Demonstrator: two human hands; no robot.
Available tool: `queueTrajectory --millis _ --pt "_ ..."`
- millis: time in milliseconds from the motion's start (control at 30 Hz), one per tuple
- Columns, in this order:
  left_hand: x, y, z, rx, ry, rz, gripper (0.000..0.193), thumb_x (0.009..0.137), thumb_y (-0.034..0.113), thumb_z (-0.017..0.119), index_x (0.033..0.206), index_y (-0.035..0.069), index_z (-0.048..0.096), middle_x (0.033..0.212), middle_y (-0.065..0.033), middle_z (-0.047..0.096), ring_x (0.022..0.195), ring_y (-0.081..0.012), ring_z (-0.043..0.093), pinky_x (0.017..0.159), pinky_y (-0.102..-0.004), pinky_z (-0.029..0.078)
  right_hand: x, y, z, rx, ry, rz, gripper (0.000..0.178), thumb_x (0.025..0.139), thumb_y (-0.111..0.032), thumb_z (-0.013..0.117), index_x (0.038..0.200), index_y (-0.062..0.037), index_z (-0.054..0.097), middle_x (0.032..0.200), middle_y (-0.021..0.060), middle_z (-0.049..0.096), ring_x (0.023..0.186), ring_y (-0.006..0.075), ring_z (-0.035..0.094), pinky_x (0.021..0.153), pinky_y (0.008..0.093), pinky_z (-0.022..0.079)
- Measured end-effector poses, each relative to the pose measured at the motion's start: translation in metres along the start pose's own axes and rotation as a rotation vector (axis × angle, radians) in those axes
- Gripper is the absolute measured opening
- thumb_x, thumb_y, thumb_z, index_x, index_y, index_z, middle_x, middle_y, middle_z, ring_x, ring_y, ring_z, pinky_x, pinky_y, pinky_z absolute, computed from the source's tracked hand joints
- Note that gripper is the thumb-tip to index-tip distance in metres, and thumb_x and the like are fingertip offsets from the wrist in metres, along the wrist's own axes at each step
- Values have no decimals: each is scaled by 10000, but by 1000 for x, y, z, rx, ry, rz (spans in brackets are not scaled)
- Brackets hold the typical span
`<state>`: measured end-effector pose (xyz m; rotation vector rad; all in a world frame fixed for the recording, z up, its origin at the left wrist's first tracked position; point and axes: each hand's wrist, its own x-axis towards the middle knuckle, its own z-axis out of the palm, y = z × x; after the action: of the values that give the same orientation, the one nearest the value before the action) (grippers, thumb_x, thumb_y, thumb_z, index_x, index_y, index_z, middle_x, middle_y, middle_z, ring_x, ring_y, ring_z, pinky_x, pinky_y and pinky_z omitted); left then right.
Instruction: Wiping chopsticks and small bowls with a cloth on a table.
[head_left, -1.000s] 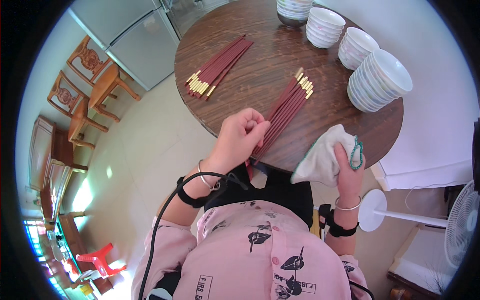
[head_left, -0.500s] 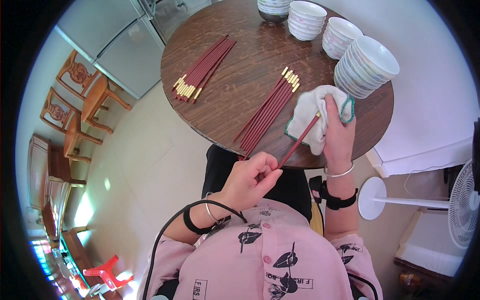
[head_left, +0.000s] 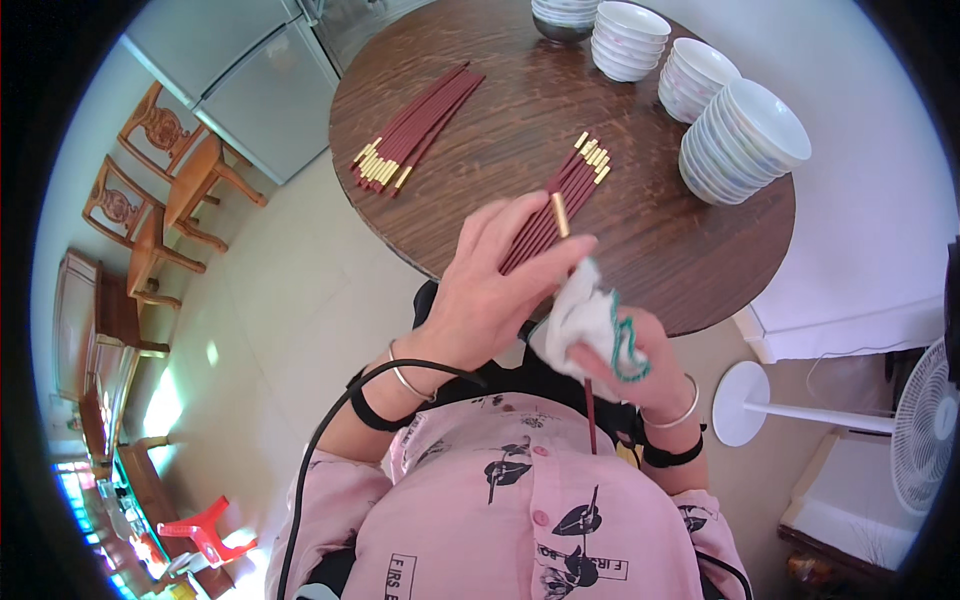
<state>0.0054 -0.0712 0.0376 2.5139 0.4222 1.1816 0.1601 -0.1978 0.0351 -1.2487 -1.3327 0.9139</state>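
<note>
A dark red chopstick [head_left: 591,420] with a gold end is upright in front of my body, its lower part over my pink shirt. My left hand [head_left: 485,275] pinches it near the gold end between thumb and fingers. Lower down, my right hand [head_left: 640,365] is closed round a white cloth [head_left: 575,320] with green edging, folded about the chopstick's middle. Just beyond my left hand, a bundle of red chopsticks [head_left: 560,215] with gold ends lies on the round brown table [head_left: 690,260], partly hidden by that hand. A second bundle [head_left: 420,125] lies farther left.
Stacks of white bowls [head_left: 745,140] stand along the table's right and far edge. To the left are wooden chairs [head_left: 165,180], a grey refrigerator [head_left: 265,100] and a red plastic stool [head_left: 208,530]. A white fan [head_left: 920,430] is on the right.
My left hand has moved up from the chopstick's lower part to its gold end. My right hand has brought the cloth down and left, off the table's top and onto the chopstick's middle.
</note>
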Motion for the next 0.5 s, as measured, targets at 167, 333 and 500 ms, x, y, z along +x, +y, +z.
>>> queueTrajectory --millis 167,333,500 --pt "-4 -16 -14 283 -63 228 350 644 94 717 981 161 651 1008 -69 543 995 -300 514 761 -373 456 -3 -1 -5 -88 -172 -78 107 797 -47 682 856 -2 605 786 99 621 716 249 590 677 322 461" --pt "-16 -36 -27 441 -172 237 318 609 159 698 916 143 617 928 -44 528 976 -249 520 784 -366 409 -11 9 -29 -108 -171 -95 110 796 -51 685 848 -1 602 757 98 608 675 230 574 642 313 454" --pt "-22 -62 -40 432 -239 -4 200 701 153 693 873 100 607 837 -32 533 883 -235 533 712 -345 420 -18 17 -51 -173 30 77 84 806 -58 689 844 -7 633 733 22 622 643 112 555 602 268 451"
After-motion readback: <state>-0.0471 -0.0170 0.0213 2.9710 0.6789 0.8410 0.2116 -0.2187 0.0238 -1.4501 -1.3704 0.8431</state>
